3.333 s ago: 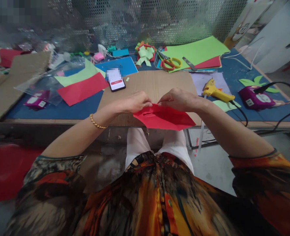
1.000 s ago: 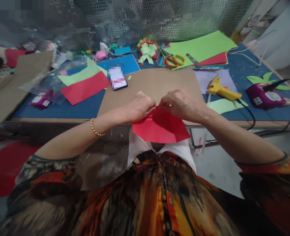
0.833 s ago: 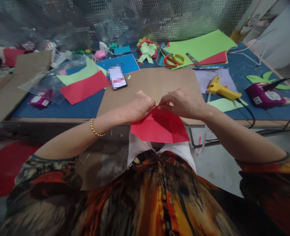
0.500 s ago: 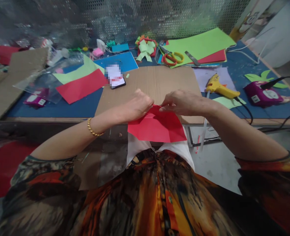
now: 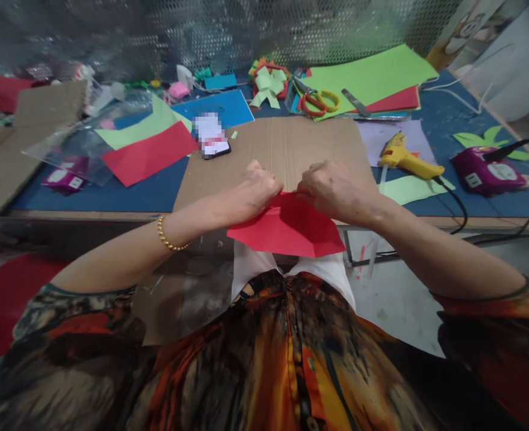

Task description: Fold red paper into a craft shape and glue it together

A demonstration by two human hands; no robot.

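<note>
A sheet of red paper hangs between my hands at the table's front edge, its lower part over my lap. My left hand is closed on the paper's upper left edge, fingers curled. On the upper right edge, my right hand pinches the same sheet, its fingers bent inward. The fingertips of both hands are partly hidden. Beneath and beyond the hands lies a brown cardboard sheet on the blue table.
A phone lies behind my left hand, beside loose red paper. To the right are a yellow glue gun with its cord and a purple box. Scissors rest on green sheets at the back.
My right hand has closed more tightly on the paper and shifted slightly. The red sheet's lower edge has spread a little wider. The view has moved slightly.
</note>
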